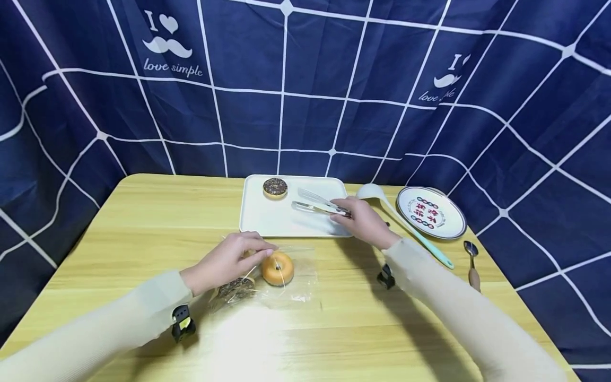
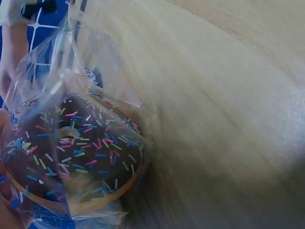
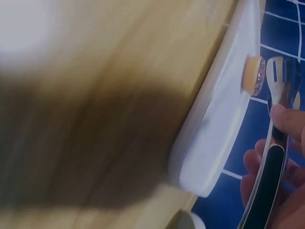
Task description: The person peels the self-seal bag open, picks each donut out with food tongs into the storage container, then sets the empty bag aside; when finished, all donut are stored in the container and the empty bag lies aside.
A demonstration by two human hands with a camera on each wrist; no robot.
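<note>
My left hand [image 1: 231, 262] pinches the upper edge of a clear plastic bag [image 1: 303, 276] near the front of the tray. Inside the bag are a plain golden donut [image 1: 278, 277] and a chocolate donut with coloured sprinkles [image 2: 102, 152], partly hidden under the hand in the head view. My right hand [image 1: 365, 220] grips metal food tongs [image 1: 312, 208] with dark handle inlays [image 3: 268, 183]. The tong ends are apart, over a white tray [image 1: 253, 223], with nothing between them. Another chocolate donut [image 1: 275, 188] sits at the tray's back left.
Right of the tray lies a ladle [image 1: 415, 231] with a white bowl and mint handle, passing under the right forearm. Beyond it are a printed plate [image 1: 451, 225] and a spoon [image 1: 471, 260] with a wooden handle. A dark blue curtain [image 1: 305, 122] hangs behind the wooden table [image 1: 167, 212].
</note>
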